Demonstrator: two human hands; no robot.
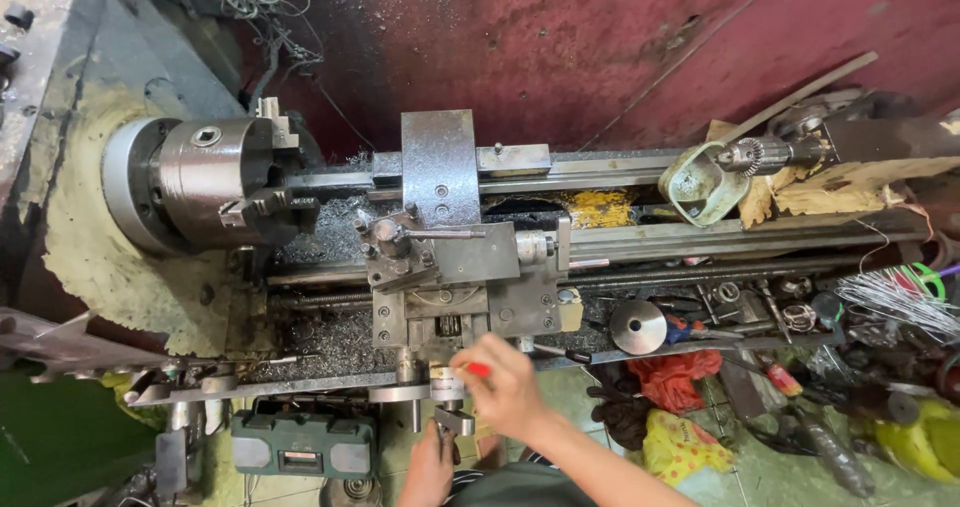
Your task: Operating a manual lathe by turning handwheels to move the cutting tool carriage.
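Hands at the lathe carriage [455, 287]: right hand [505, 387] pinching something red just below it, left hand [432, 459] gripping the crank handle [452, 422] lower down, best turned slowly, steadily.

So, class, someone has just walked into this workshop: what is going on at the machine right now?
A person stands at a metal lathe, seen from above. Their right hand rests at the front of the carriage, with something small and red at the fingers. The left hand is lower down, at a crank handle. The chuck holds no workpiece that can be seen. Metal chips lie on the bed, and tools clutter the tray to the right.
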